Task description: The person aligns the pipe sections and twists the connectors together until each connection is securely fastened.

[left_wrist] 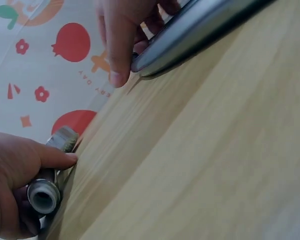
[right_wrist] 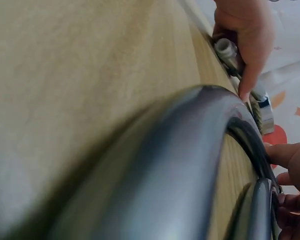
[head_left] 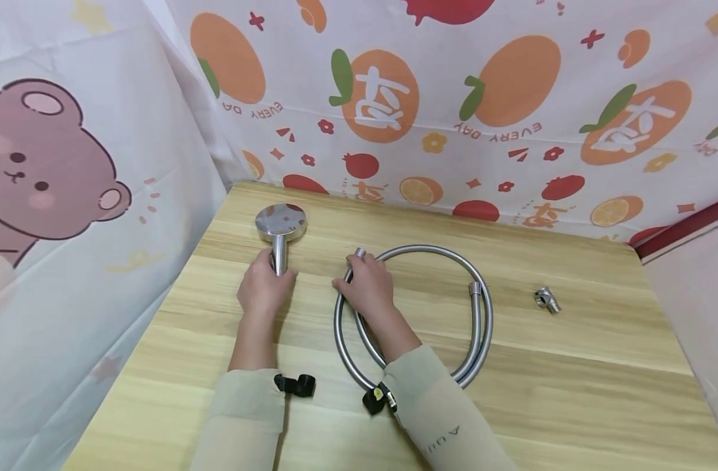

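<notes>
A chrome hand shower (head_left: 281, 222) lies at the table's back left, its round face up and its handle toward the person. My left hand (head_left: 261, 285) holds it by the handle; in the left wrist view the handle's open threaded end (left_wrist: 43, 197) sticks out below the thumb. To the right, a silver shower hose (head_left: 490, 320) is coiled in loops on the table. Near one metal end of the hose (head_left: 359, 252), my right hand (head_left: 371, 288) grips it between thumb and fingers. The hose's other end (head_left: 475, 288) rests inside the coil's right side.
A small chrome fitting (head_left: 547, 299) lies on the wooden table (head_left: 594, 366), right of the coil. Behind the table hangs a fruit-print cloth (head_left: 441, 150), and a bear-print cloth (head_left: 159, 163) hangs along the left. Black wrist cameras (head_left: 303, 385) sit on both sleeves.
</notes>
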### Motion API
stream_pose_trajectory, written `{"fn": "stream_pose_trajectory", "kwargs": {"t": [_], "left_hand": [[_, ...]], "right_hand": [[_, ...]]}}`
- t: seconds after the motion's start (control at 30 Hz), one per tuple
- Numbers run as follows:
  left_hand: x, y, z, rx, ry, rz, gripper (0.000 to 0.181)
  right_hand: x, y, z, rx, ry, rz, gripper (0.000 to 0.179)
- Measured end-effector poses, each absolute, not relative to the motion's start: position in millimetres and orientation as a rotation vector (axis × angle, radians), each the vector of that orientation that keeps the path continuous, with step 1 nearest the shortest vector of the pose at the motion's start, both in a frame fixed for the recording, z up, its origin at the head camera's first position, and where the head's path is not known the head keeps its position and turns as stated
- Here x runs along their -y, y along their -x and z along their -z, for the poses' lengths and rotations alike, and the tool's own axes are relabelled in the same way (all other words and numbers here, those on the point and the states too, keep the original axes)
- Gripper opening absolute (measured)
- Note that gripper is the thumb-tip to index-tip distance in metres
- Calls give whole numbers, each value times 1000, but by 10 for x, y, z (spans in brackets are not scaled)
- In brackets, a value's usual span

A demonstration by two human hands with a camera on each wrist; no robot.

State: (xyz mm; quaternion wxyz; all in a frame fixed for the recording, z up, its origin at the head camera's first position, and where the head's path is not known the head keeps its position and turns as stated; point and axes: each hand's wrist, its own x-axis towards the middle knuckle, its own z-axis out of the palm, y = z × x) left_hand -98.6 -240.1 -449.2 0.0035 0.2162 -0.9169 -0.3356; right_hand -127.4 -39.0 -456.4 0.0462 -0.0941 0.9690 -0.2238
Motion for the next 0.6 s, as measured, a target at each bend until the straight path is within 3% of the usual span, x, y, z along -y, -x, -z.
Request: {"fn": "stream_pose_trajectory", "kwargs": {"t": [0.2,0.4,0.6], "left_hand": [[2195,1082,4557,2775,-692,1214,64],[1898,1202,4650,2254,-592,1805,51],[1620,1252,4646,1794,-590,2232,41]], "right_hand": [[332,1326,4563,-2900,223,832,64],[208,1319,4495,-2812,178,960,78],[129,1283,4490,-2722,71,1139,75]]}}
